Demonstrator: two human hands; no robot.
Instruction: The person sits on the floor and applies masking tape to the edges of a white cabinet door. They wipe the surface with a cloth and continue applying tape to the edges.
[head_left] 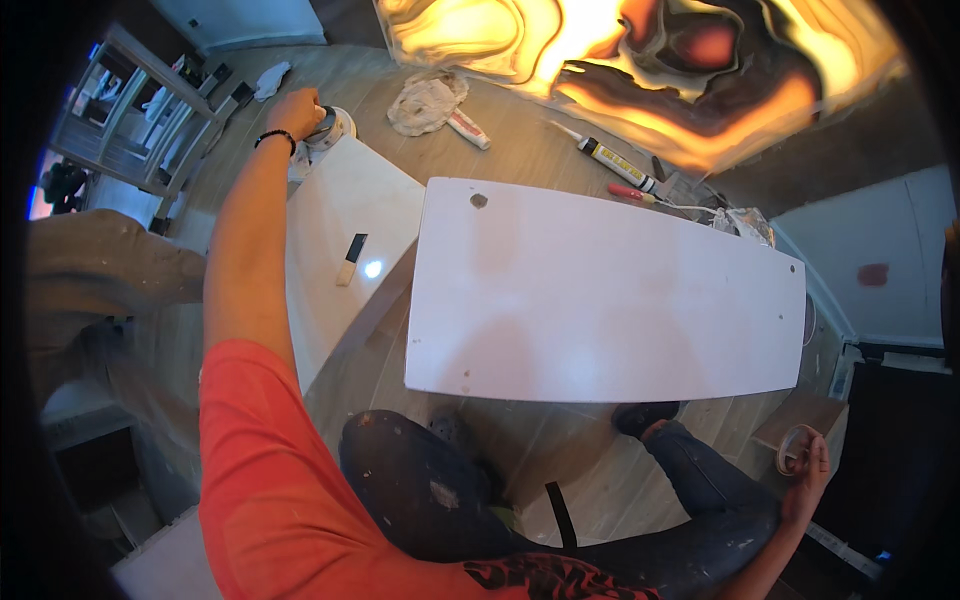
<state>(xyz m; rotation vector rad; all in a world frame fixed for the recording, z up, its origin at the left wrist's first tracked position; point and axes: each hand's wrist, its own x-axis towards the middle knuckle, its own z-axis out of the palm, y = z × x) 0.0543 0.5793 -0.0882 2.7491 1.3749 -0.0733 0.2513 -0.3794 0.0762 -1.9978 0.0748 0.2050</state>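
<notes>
My left hand [297, 112] reaches far forward, its fingers closed at the rim of a small round tub [342, 126]. A dark thing shows beside the fingertips, but I cannot make out what they grip. The tub stands at the far end of a low pale panel [335, 215], where a small flat tool, half black and half beige [351, 260], lies. At the lower right, my right hand [812, 470] holds a roll of tape [796, 448] by its ring. In front of me is a white board [610, 300] with slightly curved long edges and several small marks near its ends.
A sealant cartridge [615, 163], a red-handled tool [630, 192] with a white cord, and a crumpled cloth [425, 103] with a white tube [468, 130] lie beyond the board. A glowing patterned panel [690, 60] stands behind. At left, a person's sleeve [110, 260] is close.
</notes>
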